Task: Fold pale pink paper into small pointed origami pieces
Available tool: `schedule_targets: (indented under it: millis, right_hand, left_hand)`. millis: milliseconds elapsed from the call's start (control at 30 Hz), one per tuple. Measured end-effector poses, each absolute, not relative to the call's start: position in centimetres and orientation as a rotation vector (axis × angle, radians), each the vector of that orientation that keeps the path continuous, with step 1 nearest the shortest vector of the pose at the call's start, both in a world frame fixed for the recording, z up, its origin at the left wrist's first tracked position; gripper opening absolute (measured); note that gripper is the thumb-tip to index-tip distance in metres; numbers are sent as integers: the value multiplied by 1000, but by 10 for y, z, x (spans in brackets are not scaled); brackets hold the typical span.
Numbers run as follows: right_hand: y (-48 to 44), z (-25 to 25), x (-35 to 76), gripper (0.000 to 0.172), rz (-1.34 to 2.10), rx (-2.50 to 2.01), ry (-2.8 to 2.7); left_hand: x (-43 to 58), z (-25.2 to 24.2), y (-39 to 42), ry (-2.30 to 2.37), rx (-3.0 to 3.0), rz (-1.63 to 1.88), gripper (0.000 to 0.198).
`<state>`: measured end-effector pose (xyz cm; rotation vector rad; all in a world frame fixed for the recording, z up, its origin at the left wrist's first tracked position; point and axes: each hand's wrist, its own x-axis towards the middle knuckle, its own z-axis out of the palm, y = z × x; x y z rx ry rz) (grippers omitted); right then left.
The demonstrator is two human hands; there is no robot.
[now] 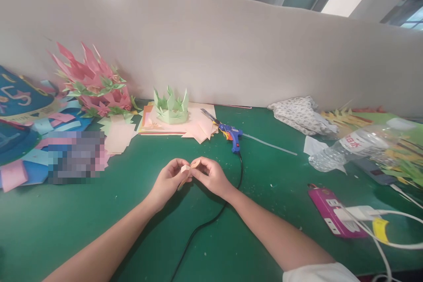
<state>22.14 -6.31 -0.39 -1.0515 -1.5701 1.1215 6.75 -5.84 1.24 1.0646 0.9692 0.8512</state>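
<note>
Above the green table, both hands meet over a small strip of peach-coloured paper (pixel 185 168). My left hand (pixel 167 180) is closed, pinching the paper between thumb and fingers, with a pale folded end sticking up. My right hand (pixel 211 176) is closed too, its thumb and forefinger on a curled end of the same paper. Just beyond the hands lies a blue glue gun (pixel 234 135) with a clear glue stick trailing from its back. Farther back, a light green paper crown (pixel 172 108) stands on stacked coloured paper (pixel 158 130).
Black cable (pixel 211 220) runs under my right wrist. Pink paper crowns (pixel 95 83) and blue hats (pixel 23 97) stand left. Peach sheets (pixel 119 134) lie nearer. To the right are a plastic bottle (pixel 357 143), a patterned cloth (pixel 300 114) and a purple power strip (pixel 330 211) with white cables.
</note>
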Motion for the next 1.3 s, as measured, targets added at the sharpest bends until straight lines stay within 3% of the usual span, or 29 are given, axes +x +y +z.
schedule_targets:
  millis: [533,1300]
  right_hand:
    - [-65,-4,221,5,894,-1189,-1675]
    - [-64,-10,224,9,941,-1180,-1671]
  left_hand:
    - [69,2,-58,1003,1188,878,26]
    - [65,2,-59,1173,1615,903,11]
